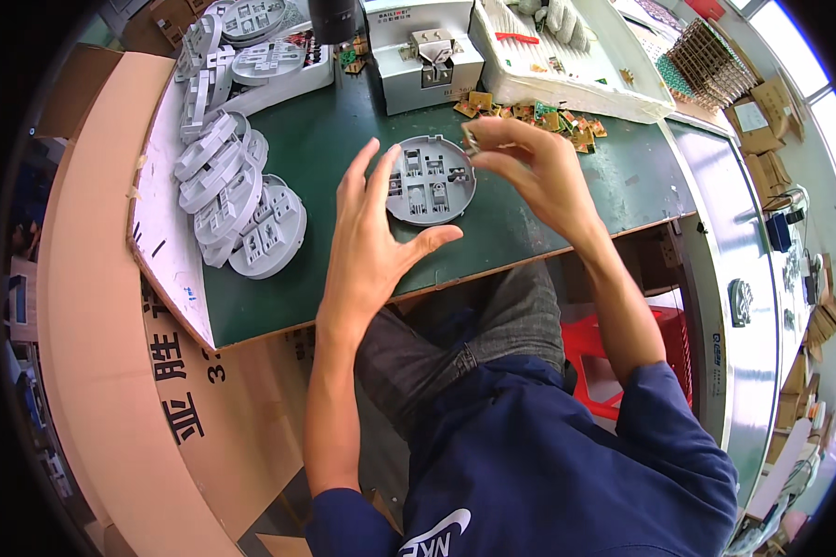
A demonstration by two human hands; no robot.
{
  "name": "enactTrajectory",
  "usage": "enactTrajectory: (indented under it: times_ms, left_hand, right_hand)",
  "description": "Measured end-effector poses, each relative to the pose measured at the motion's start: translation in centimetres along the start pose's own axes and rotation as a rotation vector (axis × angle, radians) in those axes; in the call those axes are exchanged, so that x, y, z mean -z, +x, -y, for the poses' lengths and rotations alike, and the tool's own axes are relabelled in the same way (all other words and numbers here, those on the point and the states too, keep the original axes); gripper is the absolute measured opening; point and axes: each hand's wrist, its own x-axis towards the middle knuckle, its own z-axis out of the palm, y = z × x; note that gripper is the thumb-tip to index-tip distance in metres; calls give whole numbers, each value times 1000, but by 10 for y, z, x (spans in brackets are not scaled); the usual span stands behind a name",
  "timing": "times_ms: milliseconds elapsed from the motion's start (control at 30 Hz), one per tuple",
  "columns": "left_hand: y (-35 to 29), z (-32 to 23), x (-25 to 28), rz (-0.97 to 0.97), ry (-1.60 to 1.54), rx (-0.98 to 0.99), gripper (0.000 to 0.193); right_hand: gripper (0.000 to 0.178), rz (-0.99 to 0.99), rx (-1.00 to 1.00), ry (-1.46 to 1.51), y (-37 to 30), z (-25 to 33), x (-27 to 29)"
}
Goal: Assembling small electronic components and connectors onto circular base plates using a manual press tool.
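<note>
A round grey plastic housing (429,206) with slots and small inset parts lies flat on the green bench top. Along its left edge rests my left hand (367,237), fingers and thumb spread around the rim, holding nothing else. Above the housing's upper right edge, my right hand (529,172) has its thumb and fingertips pinched together. Between them is a small pale piece (472,141), too small and blurred to name. Behind that hand, a loose pile of small orange-brown and green circuit boards (580,132) lies on the bench.
Stacked grey housings (274,227) stand on the left, with more in a white tray (317,76) behind. A silver machine (427,70) sits at the back. A white bin (566,84) holds a glove (566,23) and a red tool (517,38). A cardboard sheet (93,278) borders the left.
</note>
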Motion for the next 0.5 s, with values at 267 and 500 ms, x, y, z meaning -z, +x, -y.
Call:
enactTrajectory:
  times_ms: [267, 500]
  left_hand:
    - [10, 23, -17, 117, 28, 61, 109]
    - [2, 22, 2, 51, 116, 70, 100]
  right_hand:
    - [33, 72, 249, -356, 33, -7, -17]
    - [33, 99, 70, -231, 24, -6, -20]
